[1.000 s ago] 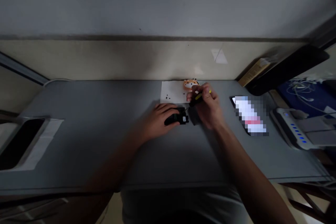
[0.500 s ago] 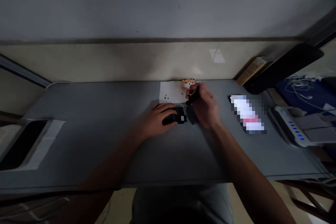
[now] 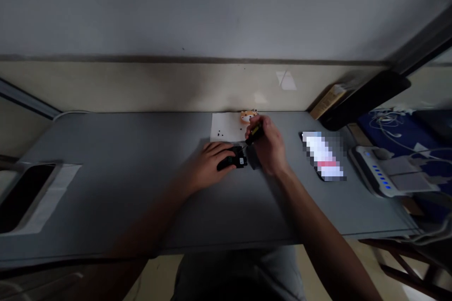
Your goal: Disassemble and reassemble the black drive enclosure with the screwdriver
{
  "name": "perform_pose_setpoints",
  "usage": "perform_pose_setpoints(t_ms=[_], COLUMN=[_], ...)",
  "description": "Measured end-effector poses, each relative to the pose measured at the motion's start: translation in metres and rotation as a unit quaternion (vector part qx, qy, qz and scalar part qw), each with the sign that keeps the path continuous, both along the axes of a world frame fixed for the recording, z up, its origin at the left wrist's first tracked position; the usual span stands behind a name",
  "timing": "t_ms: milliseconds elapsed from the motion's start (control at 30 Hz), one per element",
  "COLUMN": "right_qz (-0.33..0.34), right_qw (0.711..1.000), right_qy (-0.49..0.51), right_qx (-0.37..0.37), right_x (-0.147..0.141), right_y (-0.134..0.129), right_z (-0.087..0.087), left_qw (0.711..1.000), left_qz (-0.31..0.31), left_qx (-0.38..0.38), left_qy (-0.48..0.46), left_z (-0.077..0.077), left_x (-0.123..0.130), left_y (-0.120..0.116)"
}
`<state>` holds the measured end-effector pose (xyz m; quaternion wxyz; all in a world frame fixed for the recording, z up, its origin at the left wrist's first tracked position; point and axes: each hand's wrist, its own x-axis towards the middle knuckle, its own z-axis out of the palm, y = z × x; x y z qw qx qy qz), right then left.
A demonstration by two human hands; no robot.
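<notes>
My left hand (image 3: 207,163) rests on the grey desk (image 3: 123,188) and holds down a small black device (image 3: 233,159). My right hand (image 3: 269,145) grips a small screwdriver (image 3: 253,134) with a black and yellow handle, its tip angled down toward the device's right end. Just behind the hands lies a white sheet of paper (image 3: 226,127) with a few tiny dark screws (image 3: 219,133) on it. A small orange animal figure (image 3: 248,115) sits at the paper's far right corner.
A phone with a lit screen (image 3: 323,156) lies to the right of my hands. Further right sits a white device with blue lights (image 3: 383,176) and cables. A black tray (image 3: 24,195) on white paper is at the left edge. The wall closes off the back.
The screwdriver in my right hand has come down and left, nearer the black device. My left hand has stayed on the device. The view has shifted slightly.
</notes>
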<state>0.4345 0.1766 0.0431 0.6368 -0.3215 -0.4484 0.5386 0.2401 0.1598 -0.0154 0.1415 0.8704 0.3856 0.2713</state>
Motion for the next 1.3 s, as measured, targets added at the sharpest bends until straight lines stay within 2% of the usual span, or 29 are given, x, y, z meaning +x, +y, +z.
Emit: perform_pose_setpoints(t_ms=[100, 267, 367, 500, 667, 867, 1100, 1300], right_qz=[-0.005, -0.013, -0.013, 0.010, -0.007, -0.024, 0.020, -0.011], right_qw=[1.000, 0.999, 1.000, 0.999, 0.998, 0.999, 0.999, 0.999], right_qy=[0.009, -0.031, -0.006, 0.028, 0.053, -0.026, 0.026, -0.022], right_qx=[-0.004, 0.000, 0.006, -0.024, -0.034, -0.007, -0.033, -0.037], right_x=[0.001, -0.002, -0.005, -0.003, 0.002, 0.000, 0.003, 0.005], right_y=[-0.001, -0.002, -0.001, -0.002, -0.002, 0.000, -0.002, -0.003], right_z=[0.001, -0.002, -0.001, 0.005, 0.003, -0.002, 0.006, 0.001], left_qw=[1.000, 1.000, 1.000, 1.000, 1.000, 1.000, 1.000, 1.000], left_qz=[-0.004, -0.007, -0.010, -0.002, -0.005, -0.015, -0.004, -0.018], left_qx=[0.003, -0.016, -0.023, -0.017, -0.012, -0.001, 0.013, 0.022], left_qy=[-0.009, -0.008, -0.009, -0.014, -0.014, -0.018, -0.022, -0.004], left_z=[-0.001, 0.001, 0.002, 0.000, -0.001, 0.001, -0.002, -0.001], left_x=[0.002, 0.001, 0.000, 0.001, 0.001, 0.001, 0.001, 0.000], left_y=[0.000, 0.003, 0.003, 0.002, 0.002, 0.001, 0.000, 0.001])
